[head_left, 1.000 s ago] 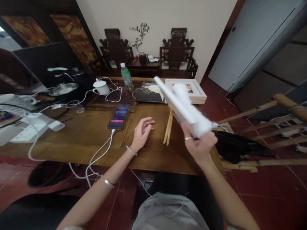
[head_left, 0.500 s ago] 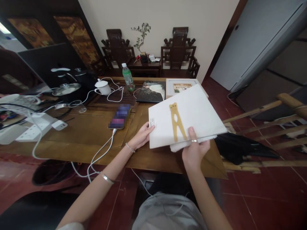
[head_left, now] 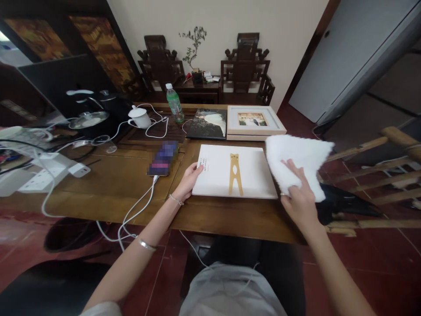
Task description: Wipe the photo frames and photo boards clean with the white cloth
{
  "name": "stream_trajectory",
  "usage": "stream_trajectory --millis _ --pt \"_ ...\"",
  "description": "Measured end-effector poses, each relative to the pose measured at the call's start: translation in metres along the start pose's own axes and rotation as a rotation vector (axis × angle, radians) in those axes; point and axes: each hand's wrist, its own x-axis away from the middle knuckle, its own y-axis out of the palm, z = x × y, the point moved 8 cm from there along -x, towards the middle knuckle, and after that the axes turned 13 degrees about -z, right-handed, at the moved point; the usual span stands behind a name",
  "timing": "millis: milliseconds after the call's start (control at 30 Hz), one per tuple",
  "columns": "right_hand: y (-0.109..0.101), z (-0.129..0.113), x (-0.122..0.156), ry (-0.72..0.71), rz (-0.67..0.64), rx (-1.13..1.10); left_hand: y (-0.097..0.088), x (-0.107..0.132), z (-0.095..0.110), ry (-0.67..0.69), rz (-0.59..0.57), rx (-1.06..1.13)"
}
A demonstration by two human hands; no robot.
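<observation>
A white flat panel (head_left: 215,169) lies low over the near side of the wooden table. A tan two-legged piece with a bear-like head (head_left: 234,169) is on its upper face, and small print shows near its left edge. My left hand (head_left: 189,180) grips that left edge, thumb on top and fingers underneath. To the right of the panel, a fluffy white cloth (head_left: 307,151) is spread out in my right hand (head_left: 300,197), which is closed on its near part. Some of the right fingers are hidden by the hand itself.
Behind the panel are a pale picture frame (head_left: 256,133) and a dark picture (head_left: 204,124). A green bottle (head_left: 175,105), a white lidded cup (head_left: 140,117) and a charging phone (head_left: 163,159) stand or lie leftward. Cables and a power strip (head_left: 46,177) crowd the far left.
The panel has come down and been turned level. My right hand has left the panel and moved right with the cloth, which was bunched beneath the panel before. My left hand keeps its hold.
</observation>
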Motion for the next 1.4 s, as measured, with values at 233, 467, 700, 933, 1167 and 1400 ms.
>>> stream_trajectory --millis 233,467,700,933,1167,1400 --pt "0.046 -0.042 -0.01 -0.295 -0.309 0.078 0.001 -0.002 -0.001 -0.031 -0.063 -0.129" --pt "0.06 -0.036 -0.01 -0.252 -0.388 0.03 -0.001 0.005 0.023 0.174 0.055 -0.849" --pt "0.067 -0.04 -0.018 -0.216 -0.489 0.047 0.002 0.006 0.018 0.24 0.104 -1.135" --pt "0.093 -0.011 -0.071 -0.114 -0.608 0.072 0.011 0.009 0.017 0.264 0.116 -1.243" --pt "0.084 -0.026 -0.044 -0.175 -0.581 0.106 0.015 0.012 0.015 0.279 0.12 -1.285" --pt "0.034 -0.077 0.026 -0.272 -0.591 0.055 0.027 0.014 0.02 0.448 0.003 -1.241"
